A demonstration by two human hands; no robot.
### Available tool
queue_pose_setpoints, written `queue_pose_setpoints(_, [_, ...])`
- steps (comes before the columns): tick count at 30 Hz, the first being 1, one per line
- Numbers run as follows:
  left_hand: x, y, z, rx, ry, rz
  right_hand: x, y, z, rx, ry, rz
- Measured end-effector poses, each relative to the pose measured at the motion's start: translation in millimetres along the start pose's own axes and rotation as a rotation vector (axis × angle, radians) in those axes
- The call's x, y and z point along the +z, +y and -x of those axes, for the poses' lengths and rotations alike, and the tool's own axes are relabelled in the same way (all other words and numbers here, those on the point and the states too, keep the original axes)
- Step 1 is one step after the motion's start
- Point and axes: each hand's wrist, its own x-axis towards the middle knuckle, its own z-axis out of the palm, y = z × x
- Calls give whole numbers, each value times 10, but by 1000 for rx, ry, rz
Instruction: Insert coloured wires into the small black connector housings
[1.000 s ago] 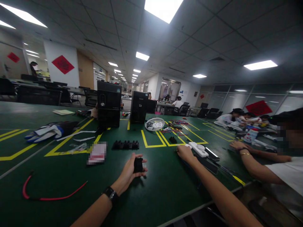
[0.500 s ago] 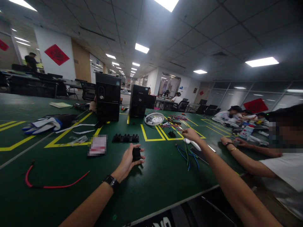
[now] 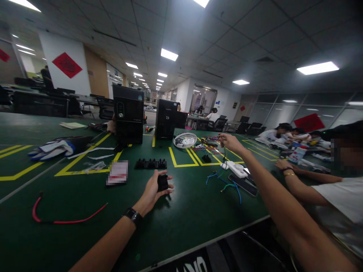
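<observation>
My left hand (image 3: pixel 153 190), with a black watch on the wrist, rests low over the green table (image 3: pixel 181 223) and is closed around a small black plastic block (image 3: pixel 162 182). My right hand (image 3: pixel 231 142) is raised above the table further out, pinched on the upper ends of a bundle of thin blue and green wires (image 3: pixel 224 181). The wires hang down from it and trail over the tabletop. A white power strip (image 3: pixel 236 169) and a dark phone (image 3: pixel 244 184) lie just beneath and right of the wires.
A row of black connector blocks (image 3: pixel 150 164), a blurred card (image 3: pixel 117 173) and a red cable (image 3: pixel 56 219) lie on the table. Two black computer towers (image 3: pixel 128 119), a white fan (image 3: pixel 185 140) and gloves (image 3: pixel 53 148) stand further back. Another person sits at my right (image 3: pixel 334 196).
My right hand rose from the tabletop near the power strip and lifted the coloured wires with it. My left hand kept hold of the black block and barely shifted.
</observation>
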Motion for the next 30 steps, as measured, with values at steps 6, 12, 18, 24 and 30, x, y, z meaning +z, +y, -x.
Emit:
queue_pose_setpoints(6, [-3, 17, 8, -22, -23, 11, 490, -377, 25, -119, -246, -54])
queue_pose_setpoints(12, [-2, 32, 9, -45, -10, 57, 1147, -716, 155, -76, -285, 27])
queue_pose_setpoints(18, [-12, 32, -40, -6, 35, 104, 1015, -790, 153, -40, -127, 106])
queue_pose_setpoints(24, [-54, 57, -112, 54, 112, 250, 836, -1432, 522, -322, 11, -332])
queue_pose_setpoints(30, [-97, 124, -127, 175, 159, 340, 1290, -2106, 837, -329, -254, -856])
